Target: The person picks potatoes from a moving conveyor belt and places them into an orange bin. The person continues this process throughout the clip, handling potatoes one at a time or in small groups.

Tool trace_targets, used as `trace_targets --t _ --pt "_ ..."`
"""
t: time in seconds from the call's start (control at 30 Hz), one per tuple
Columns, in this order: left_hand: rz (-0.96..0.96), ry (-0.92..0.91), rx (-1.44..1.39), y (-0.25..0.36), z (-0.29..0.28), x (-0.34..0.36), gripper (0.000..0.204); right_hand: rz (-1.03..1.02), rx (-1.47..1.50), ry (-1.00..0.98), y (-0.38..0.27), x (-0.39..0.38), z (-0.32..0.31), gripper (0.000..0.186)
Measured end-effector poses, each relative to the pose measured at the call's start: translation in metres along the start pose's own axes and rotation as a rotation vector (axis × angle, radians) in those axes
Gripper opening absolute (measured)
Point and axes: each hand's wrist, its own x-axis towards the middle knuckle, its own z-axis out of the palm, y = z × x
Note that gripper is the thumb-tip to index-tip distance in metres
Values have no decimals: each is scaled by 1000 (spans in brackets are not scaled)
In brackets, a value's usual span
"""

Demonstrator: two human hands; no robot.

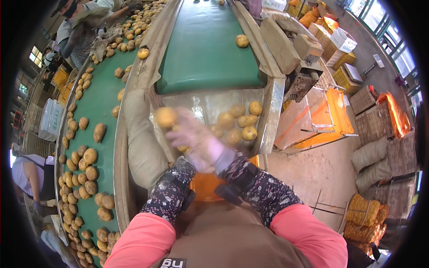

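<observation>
Over the metal chute (196, 102), my right hand (201, 136) reaches toward the left, smeared by motion. A blurred potato (166, 117) is at its fingertips; whether it is gripped or loose I cannot tell. My left hand (195, 160) is lower, mostly hidden behind the right one, so its fingers do not show. Several potatoes (247, 120) lie in the chute to the right of my hands. Another potato (182, 148) shows partly beneath them. Beyond the chute, a single potato (242, 41) rests on the green conveyor belt (210, 53).
Left of me runs a second green belt (105, 169) carrying many potatoes, behind a padded rail (142, 138). An orange sheet (208, 186) hangs below my hands. At right are an orange mesh bag on a frame (337, 114) and stacked baskets (375, 120). A co-worker (80, 31) reaches over potatoes at far left.
</observation>
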Motion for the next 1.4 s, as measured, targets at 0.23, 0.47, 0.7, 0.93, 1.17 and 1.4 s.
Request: trace_targets --t 0.23,0.47,0.7,0.93,1.17,1.4 --pt "419 211 591 -5 -3 1 52 -124 -1040 269 -45 13 -41 51" --pt "486 316 571 -18 9 5 57 311 -1363 520 -89 16 -135 56" --pt "487 298 591 -15 4 5 58 598 -2043 216 -82 50 -138 56" --pt "463 289 614 -12 2 4 60 202 -1073 354 -96 27 -114 49" --pt "433 222 568 -8 0 4 59 -54 9 35 -89 -19 -102 54" --pt "423 202 601 -10 3 5 58 -276 -204 293 -106 -89 -119 35"
